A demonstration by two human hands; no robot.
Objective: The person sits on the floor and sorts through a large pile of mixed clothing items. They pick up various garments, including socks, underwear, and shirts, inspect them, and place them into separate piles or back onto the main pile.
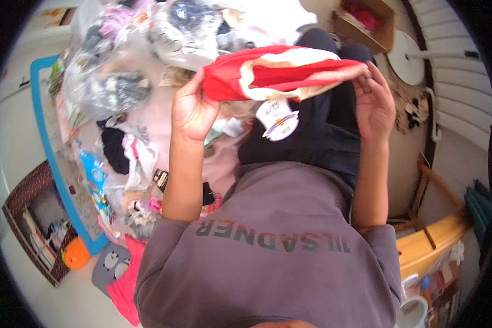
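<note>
A red fabric item with a cream edge [225,80] is stretched out between my two hands, above my dark-trousered legs. My left hand [373,98] pinches its right end. Its other end is gripped by my right hand [194,104], with the thumb on the fabric. A white paper tag [278,119] bearing print hangs from its lower edge. The cloth's middle gapes, showing a red inside. Which kind of garment or accessory it is, I cannot tell.
Clear plastic bags with clothing [119,90] pile up on the left beside a black cloth item [115,149]. A blue-edged board [45,123] borders the pile. Upper right stand a cardboard box [383,30] and a round white base [408,57]; a wooden chair part [430,242] is lower right.
</note>
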